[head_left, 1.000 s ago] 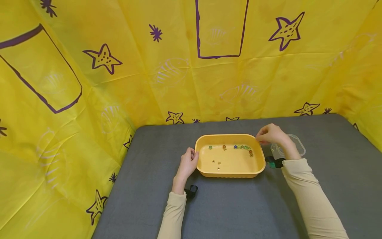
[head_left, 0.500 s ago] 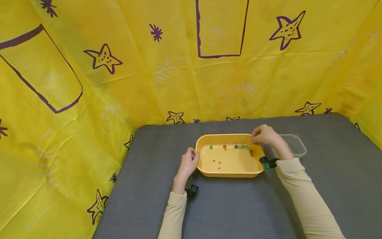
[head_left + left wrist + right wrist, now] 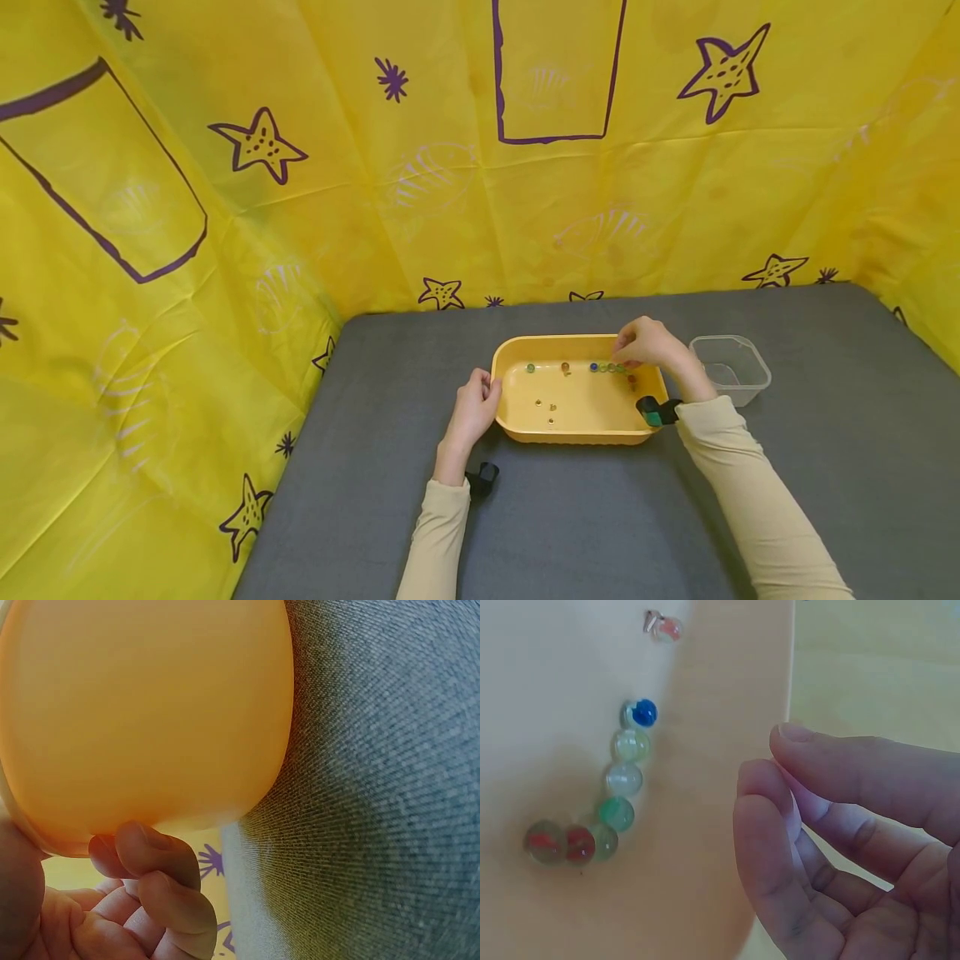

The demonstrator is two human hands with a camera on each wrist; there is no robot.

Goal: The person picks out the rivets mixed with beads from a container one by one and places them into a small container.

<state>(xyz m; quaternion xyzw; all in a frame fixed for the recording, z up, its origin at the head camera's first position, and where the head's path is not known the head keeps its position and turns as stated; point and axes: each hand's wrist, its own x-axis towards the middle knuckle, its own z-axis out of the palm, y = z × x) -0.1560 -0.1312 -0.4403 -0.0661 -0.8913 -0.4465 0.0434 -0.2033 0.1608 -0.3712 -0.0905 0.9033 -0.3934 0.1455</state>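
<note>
A yellow plastic tub stands in front of me. My left hand grips its left rim, fingers curled against the wall in the left wrist view. Over the tub's back right corner hovers my right hand, fingers loosely bent, thumb and fingertips close together. Nothing shows between them in the right wrist view. Below lies a curved row of glass marbles, with a blue marble at one end and red marbles at the other. A green marble and an orange marble lie farther left.
A few tiny golden pieces lie on the tub's floor. To the right stands a clear plastic container. Grey cloth covers the table, and a yellow patterned curtain hangs behind and at the sides.
My right hand has moved left, from the tub's right rim to over the marbles, uncovering more of the clear container. The left hand keeps its grip on the rim.
</note>
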